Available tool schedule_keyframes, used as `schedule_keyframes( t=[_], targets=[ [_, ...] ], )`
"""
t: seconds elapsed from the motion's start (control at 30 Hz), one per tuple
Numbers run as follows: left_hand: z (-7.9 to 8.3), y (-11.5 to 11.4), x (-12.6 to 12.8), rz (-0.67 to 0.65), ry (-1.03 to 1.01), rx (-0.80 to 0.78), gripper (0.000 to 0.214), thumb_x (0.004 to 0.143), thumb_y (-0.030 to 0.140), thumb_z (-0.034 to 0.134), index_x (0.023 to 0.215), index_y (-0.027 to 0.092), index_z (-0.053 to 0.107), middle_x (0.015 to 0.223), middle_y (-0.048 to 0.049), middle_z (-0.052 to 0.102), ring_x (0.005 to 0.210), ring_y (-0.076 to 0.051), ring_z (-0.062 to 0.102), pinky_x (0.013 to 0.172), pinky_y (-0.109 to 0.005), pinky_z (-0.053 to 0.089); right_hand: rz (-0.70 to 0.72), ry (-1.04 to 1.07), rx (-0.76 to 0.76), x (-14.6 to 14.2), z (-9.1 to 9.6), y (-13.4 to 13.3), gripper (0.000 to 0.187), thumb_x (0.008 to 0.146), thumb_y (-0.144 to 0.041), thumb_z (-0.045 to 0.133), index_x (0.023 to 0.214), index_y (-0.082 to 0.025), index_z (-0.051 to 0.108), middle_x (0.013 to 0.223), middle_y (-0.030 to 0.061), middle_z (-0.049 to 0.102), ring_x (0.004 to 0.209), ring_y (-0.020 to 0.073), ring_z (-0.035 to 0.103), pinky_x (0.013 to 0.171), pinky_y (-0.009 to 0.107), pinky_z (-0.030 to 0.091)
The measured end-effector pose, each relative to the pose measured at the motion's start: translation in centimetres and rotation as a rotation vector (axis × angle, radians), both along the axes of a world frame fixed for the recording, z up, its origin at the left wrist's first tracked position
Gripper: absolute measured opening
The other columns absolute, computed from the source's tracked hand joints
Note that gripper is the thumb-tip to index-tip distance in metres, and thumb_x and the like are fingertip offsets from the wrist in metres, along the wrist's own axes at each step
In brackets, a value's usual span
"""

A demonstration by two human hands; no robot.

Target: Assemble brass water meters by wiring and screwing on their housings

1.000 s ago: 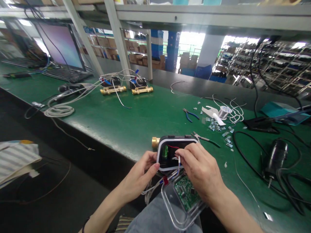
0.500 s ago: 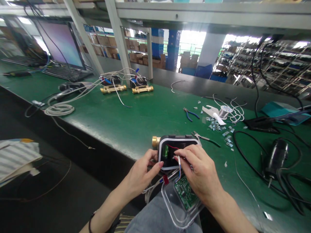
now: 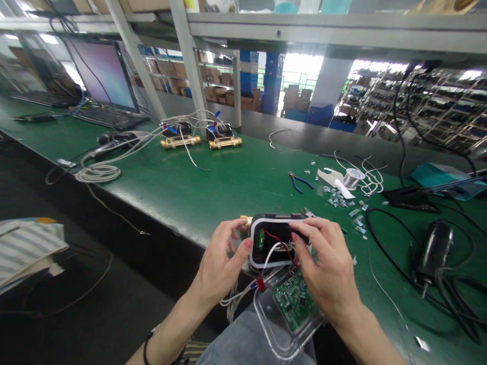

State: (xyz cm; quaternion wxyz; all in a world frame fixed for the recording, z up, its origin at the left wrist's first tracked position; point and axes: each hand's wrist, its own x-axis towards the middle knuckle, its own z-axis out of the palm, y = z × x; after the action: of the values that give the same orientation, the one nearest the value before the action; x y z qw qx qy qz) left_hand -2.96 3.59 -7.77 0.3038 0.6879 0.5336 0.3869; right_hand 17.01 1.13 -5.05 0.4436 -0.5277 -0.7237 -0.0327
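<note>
A black housing with a pale gasket rim stands with its open face toward me at the bench edge. Inside are a green component, a white cable and a thin red-and-black wire. My left hand is open at the housing's left side, thumb at the rim, by a brass fitting. Over the right part of the opening, my right hand has thumb and forefinger apart. Below, a clear cover holding a green circuit board rests by my lap.
Blue-handled cutters, a solder spool and small metal clips lie beyond my hands. A black power tool with looping cables is at right. Two brass-bodied units and coiled cable sit toward the left.
My right hand has let go of the white cable and moved right, its fingers spreading. The cable now curves into the housing. My left fingers have lifted and opened slightly.
</note>
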Motion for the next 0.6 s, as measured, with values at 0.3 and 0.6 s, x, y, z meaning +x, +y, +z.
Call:
schedule_keyframes(
  t=[0.3,0.6],
  targets=[
    [2.6,2.9,2.0,-0.115,-0.106,-0.104,0.041,0.088,0.047,0.046,0.113,0.019,0.062,0.113,-0.0067,0.064,0.104,-0.022,0.057,0.094,-0.035,0.043,-0.064,0.37,-0.314,2.2,-1.0,2.5,0.029,0.085,-0.043,0.054,0.1,-0.021,0.066,0.102,0.0086,0.063,0.091,0.0208,0.057,0.071,0.033,0.046],
    [3.0,3.7,1.1,-0.255,-0.218,-0.333,0.043,0.083,0.048,0.053,0.111,0.016,0.058,0.103,-0.0065,0.067,0.094,-0.021,0.061,0.084,-0.034,0.047,0.13,0.759,-0.665,2.8,-2.0,3.6,0.045,0.077,-0.055,0.06,0.102,-0.019,0.064,0.093,0.0057,0.068,0.079,0.0186,0.061,0.068,0.03,0.047]
  ],
)
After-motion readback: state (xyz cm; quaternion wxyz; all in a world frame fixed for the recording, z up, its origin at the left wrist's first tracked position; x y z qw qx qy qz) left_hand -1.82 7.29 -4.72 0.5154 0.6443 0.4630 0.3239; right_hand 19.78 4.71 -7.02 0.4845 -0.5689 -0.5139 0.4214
